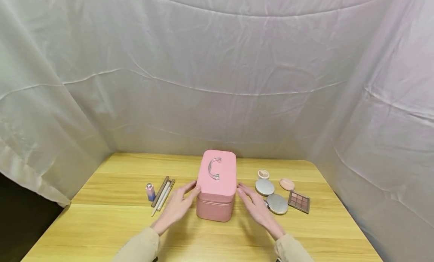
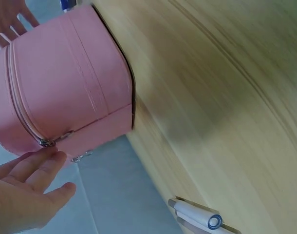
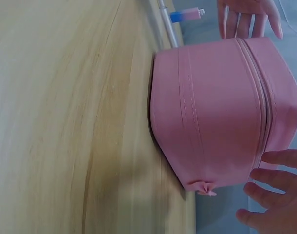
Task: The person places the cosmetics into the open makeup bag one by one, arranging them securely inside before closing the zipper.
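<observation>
A pink zippered cosmetic case stands upright on the table, lid down, with a silver handle on top. My left hand is at its left side, fingers fairly straight. In the left wrist view those fingertips lie at the zipper pull; whether they touch it I cannot tell. My right hand is at the case's right side with its fingers extended and spread, gripping nothing. The right wrist view shows a small pink bow on the case's side, near that hand.
To the left lie a pink-and-blue bottle and several slim makeup pencils. On the right are two round silver compacts, a small round palette, a pink puff and an eyeshadow palette. Grey cloth hangs behind the table.
</observation>
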A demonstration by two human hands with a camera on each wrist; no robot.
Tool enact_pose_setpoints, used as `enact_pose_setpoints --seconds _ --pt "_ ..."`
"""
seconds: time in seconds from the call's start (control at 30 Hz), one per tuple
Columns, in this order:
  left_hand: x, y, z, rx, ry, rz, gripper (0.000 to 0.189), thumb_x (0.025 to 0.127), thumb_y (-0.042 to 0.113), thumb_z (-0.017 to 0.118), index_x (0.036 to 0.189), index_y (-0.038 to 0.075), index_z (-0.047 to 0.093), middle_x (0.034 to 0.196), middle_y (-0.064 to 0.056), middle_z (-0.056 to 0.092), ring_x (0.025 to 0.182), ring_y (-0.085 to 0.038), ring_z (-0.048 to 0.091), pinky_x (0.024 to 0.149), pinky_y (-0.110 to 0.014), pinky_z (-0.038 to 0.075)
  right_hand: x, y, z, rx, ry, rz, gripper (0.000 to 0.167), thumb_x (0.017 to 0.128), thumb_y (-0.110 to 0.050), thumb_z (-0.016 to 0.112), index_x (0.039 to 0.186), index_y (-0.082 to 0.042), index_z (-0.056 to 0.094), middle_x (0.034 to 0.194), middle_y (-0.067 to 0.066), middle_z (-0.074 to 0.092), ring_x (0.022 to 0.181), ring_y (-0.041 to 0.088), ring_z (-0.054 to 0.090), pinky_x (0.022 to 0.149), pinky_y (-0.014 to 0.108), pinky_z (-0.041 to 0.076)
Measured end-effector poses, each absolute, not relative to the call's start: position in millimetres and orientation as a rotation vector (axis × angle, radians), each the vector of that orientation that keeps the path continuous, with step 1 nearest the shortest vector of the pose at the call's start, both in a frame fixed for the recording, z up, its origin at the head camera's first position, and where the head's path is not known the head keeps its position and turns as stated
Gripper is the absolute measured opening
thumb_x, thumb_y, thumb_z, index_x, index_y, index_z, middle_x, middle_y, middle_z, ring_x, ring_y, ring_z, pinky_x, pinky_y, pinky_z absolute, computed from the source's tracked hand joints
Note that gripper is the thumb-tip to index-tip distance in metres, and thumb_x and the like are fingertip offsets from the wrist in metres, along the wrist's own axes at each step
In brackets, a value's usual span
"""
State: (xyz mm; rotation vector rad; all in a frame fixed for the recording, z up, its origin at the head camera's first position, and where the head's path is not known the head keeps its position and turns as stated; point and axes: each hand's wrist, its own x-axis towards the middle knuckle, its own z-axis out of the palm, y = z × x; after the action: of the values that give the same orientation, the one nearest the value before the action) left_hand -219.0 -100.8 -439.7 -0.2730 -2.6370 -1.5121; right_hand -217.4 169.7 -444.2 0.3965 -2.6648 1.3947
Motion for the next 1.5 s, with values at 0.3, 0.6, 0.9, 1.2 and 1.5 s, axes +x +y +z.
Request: enact_pose_setpoints --seconds 0.3,0.6,0.9,1.2,1.5 --pt "-218 -97 -440 -0.341 -2.613 -1.506 0.059 0.102 0.045 0.054 0.145 0.006 0.052 0.143 -0.016 0.060 0.137 -0.035 0.052 0.113 -0.054 0.045 -217 164 -446 0.444 -2.633 1.413 0.049 0.107 -0.032 0.046 0.142 0.002 0.053 0.151 0.022 0.050 0.142 0.039 0.045 0.121 0.057 0.032" --pt "-216 -95 -439 -0.379 -2.606 -1.481 0.059 0.102 0.043 0.056 0.145 0.004 0.052 0.140 -0.016 0.062 0.135 -0.035 0.054 0.112 -0.054 0.045 -214 162 -446 0.418 -2.621 1.412 0.049 0.106 -0.031 0.049 0.142 0.002 0.053 0.151 0.020 0.050 0.142 0.040 0.045 0.120 0.058 0.032" --pt "-212 -90 -441 -0.405 -2.608 -1.436 0.061 0.100 0.047 0.057 0.144 0.004 0.053 0.139 -0.015 0.063 0.135 -0.034 0.055 0.115 -0.055 0.042 -213 166 -447 0.372 -2.583 1.490 0.048 0.104 -0.032 0.053 0.143 -0.003 0.055 0.152 0.019 0.049 0.143 0.040 0.043 0.121 0.060 0.030" --pt "-214 -94 -438 -0.328 -2.671 -1.426 0.071 0.098 0.054 0.057 0.152 0.010 0.044 0.139 -0.016 0.063 0.133 -0.037 0.056 0.112 -0.061 0.043 -216 163 -446 0.382 -2.414 1.514 0.039 0.102 -0.024 0.058 0.135 -0.004 0.063 0.143 0.016 0.059 0.138 0.035 0.052 0.118 0.056 0.037" --pt "-213 -91 -438 -0.291 -2.742 -1.248 0.088 0.087 0.068 0.062 0.158 0.023 0.034 0.146 -0.012 0.058 0.133 -0.033 0.056 0.108 -0.062 0.045 -219 155 -443 0.373 -2.318 1.550 0.035 0.103 -0.021 0.057 0.132 -0.005 0.066 0.141 0.014 0.062 0.137 0.034 0.054 0.116 0.056 0.040"
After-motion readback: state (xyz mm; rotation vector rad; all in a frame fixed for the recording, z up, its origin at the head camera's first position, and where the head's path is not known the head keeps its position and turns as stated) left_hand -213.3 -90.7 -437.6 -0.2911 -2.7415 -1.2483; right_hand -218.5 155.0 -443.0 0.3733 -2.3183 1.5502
